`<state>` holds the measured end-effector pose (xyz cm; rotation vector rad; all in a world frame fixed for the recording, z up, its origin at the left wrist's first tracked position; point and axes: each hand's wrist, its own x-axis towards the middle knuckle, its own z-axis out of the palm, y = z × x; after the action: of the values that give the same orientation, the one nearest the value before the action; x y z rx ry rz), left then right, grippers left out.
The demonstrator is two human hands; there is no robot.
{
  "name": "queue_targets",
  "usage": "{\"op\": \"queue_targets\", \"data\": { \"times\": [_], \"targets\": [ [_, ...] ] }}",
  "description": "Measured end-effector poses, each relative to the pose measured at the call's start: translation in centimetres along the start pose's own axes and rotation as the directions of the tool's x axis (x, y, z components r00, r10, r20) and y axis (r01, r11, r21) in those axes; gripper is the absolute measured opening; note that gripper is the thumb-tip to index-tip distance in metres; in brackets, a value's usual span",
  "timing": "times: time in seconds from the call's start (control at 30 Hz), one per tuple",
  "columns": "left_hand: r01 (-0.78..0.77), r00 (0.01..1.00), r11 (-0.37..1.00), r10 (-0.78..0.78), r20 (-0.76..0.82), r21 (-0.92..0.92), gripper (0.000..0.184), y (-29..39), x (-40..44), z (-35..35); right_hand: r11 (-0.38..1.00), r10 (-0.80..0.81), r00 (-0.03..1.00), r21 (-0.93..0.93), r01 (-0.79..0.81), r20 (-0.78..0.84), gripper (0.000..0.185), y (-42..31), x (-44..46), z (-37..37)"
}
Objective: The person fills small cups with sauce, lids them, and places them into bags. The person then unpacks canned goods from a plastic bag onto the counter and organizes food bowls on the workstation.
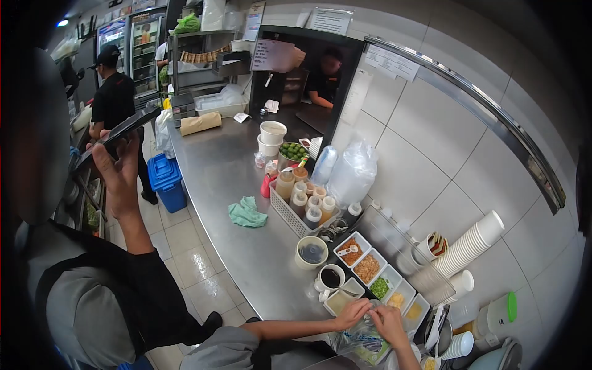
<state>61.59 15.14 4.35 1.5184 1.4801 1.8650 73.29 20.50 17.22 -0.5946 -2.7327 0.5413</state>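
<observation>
At the bottom of the view, my left hand [352, 314] and my right hand [388, 323] are close together, fingers pinched at the gathered top of a clear plastic bag [357, 338]. Something with a green and white print shows through the bag's side; I cannot make out what it is. Just beyond my hands is a row of white tubs with chopped green onion [379, 288], orange-brown toppings [367, 269] and pale yellow bits [395, 300]. A white cup of dark liquid [331, 278] and a round container with a dark lid [311, 252] stand to the left.
A grey basket of squeeze bottles [290, 217], a green cloth [248, 212] and stacked white tubs [270, 137] sit on the steel counter [213, 179]. Stacked paper cups [472, 246] lean at right. A co-worker's hand [122, 176] raises a phone [131, 126] at left.
</observation>
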Motion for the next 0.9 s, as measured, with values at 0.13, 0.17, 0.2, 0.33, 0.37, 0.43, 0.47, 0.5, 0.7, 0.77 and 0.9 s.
{"op": "queue_targets", "data": {
  "times": [0.13,0.17,0.2,0.33,0.37,0.43,0.47,0.5,0.7,0.77,0.9],
  "targets": [
    [0.107,0.991,0.988,-0.097,0.095,-0.113,0.022,0.8,0.7,-0.5,1.000,-0.019,0.985,-0.001,0.019,-0.171,0.026,-0.2,-0.7,2.1],
    [0.141,0.984,0.979,-0.122,0.126,-0.149,0.023,0.8,0.7,-0.2,0.999,0.019,0.985,0.051,-0.010,-0.172,0.027,-0.2,-0.7,2.1],
    [0.246,0.967,0.940,-0.221,0.127,-0.236,0.026,0.7,0.5,0.4,0.994,0.057,0.984,0.103,-0.040,-0.171,0.028,0.1,-0.7,2.0],
    [0.220,0.973,0.913,-0.233,0.006,-0.344,0.031,-1.1,-0.1,2.0,0.932,0.226,0.964,0.318,-0.173,-0.139,0.038,0.9,-0.6,2.1],
    [0.278,0.958,0.901,-0.283,0.032,-0.334,0.032,-0.8,0.0,1.6,0.884,0.277,0.954,0.420,-0.205,-0.116,0.040,1.3,-0.6,2.2],
    [0.387,0.921,0.866,-0.383,0.078,-0.317,0.034,-0.1,0.4,1.0,0.755,0.365,0.930,0.599,-0.266,-0.047,0.042,1.9,-0.6,2.1],
    [0.326,0.939,0.878,-0.343,0.013,-0.350,0.037,-0.1,0.4,1.3,0.744,0.341,0.937,0.629,-0.224,-0.070,0.043,1.5,-0.5,1.7],
    [0.338,0.936,0.876,-0.350,0.030,-0.344,0.038,-0.3,0.5,1.2,0.722,0.356,0.930,0.659,-0.210,-0.095,0.043,2.0,-0.4,1.9],
    [0.354,0.933,0.868,-0.350,0.076,-0.347,0.039,0.3,0.4,0.8,0.560,0.478,0.851,0.822,-0.106,-0.216,0.043,3.1,-0.2,2.6],
    [0.279,0.959,0.934,-0.258,0.120,-0.223,0.035,0.8,0.6,-0.1,0.521,0.475,0.852,0.851,-0.070,-0.221,0.043,3.2,-0.2,2.5],
    [-0.029,0.999,0.979,0.022,-0.040,-0.201,0.027,5.0,6.6,-5.2,0.559,0.475,0.853,0.823,-0.100,-0.218,0.044,3.2,-0.4,2.5]
  ]
}}
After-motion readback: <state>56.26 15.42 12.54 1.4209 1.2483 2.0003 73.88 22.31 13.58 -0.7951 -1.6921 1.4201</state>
